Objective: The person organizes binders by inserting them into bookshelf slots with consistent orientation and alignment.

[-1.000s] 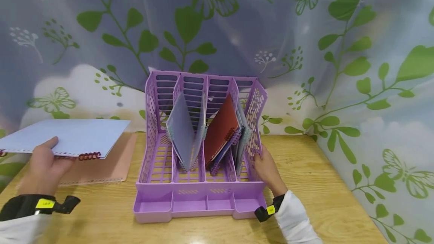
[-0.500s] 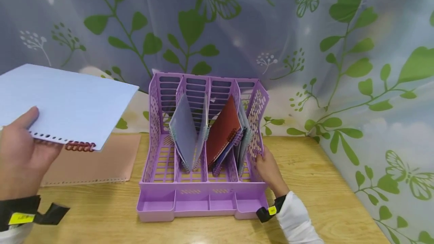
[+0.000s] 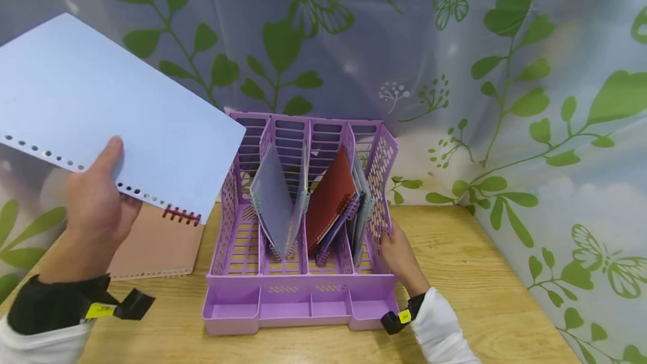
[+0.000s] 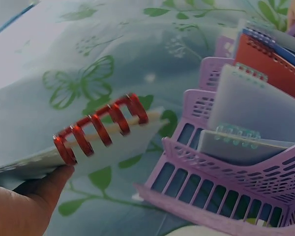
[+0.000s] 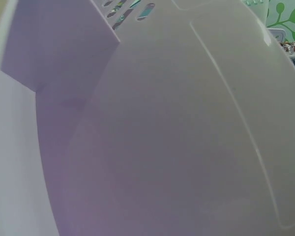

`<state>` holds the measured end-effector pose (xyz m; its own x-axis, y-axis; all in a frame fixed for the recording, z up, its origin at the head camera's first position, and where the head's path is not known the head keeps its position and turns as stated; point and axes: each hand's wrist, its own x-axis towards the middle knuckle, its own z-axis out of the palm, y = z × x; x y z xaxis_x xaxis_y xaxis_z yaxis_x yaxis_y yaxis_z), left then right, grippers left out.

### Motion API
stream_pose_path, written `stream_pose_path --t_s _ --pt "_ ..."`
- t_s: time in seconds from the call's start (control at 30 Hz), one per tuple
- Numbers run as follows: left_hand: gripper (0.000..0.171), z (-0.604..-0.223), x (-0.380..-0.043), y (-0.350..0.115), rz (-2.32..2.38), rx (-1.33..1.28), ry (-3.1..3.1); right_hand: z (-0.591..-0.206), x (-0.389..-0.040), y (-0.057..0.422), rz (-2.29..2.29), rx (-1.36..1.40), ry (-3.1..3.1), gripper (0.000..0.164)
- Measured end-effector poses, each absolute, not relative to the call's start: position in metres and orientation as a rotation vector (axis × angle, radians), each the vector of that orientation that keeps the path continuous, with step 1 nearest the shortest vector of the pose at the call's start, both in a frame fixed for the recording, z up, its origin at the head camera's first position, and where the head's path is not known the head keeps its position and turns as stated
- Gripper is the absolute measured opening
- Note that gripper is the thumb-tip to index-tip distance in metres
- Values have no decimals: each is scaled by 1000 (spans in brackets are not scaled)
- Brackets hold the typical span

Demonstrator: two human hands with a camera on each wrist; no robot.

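My left hand [image 3: 101,195] holds a pale blue notebook [image 3: 136,111] by its punched edge, thumb on the cover and fingers beneath. Red binding rings [image 4: 101,128] stand at the notebook's corner, which overlaps the upper left of a purple file rack [image 3: 298,282] in the head view. My right hand [image 3: 401,249] grips the rack's right side wall. Inside the rack, translucent notebooks [image 3: 273,201] lean in the second compartment from the left. A red notebook [image 3: 331,201] leans in the third, and grey-covered notebooks [image 3: 360,212] stand in the rightmost. The right wrist view is filled by purple plastic.
A salmon-pink notebook [image 3: 156,246] lies on the wooden table [image 3: 470,296] left of the rack. Behind and to the right hangs a curtain [image 3: 404,32] printed with leaves and butterflies. Small trays [image 3: 232,308] run along the rack's front.
My left hand has lifted the pale blue notebook up from low over the pink one, tilted its cover to face me, and brought it rightward to the rack. The right hand stays on the rack.
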<state>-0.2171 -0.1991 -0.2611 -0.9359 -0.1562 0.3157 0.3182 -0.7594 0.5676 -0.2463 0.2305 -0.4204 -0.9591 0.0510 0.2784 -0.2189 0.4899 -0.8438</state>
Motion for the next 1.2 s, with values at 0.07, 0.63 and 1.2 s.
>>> stream_pose_path --t_s 0.07,0.63,1.2 --pt "43 -261 -221 -187 -2636 -406 -1034 -420 -247 231 1485 101 -2487 43" --pt "64 -302 -260 -132 -1691 -468 -2369 -414 -243 226 1543 81 -2501 43" --pt "68 -343 -295 -129 -1611 -833 -2759 -421 -244 231 1423 114 -2482 43"
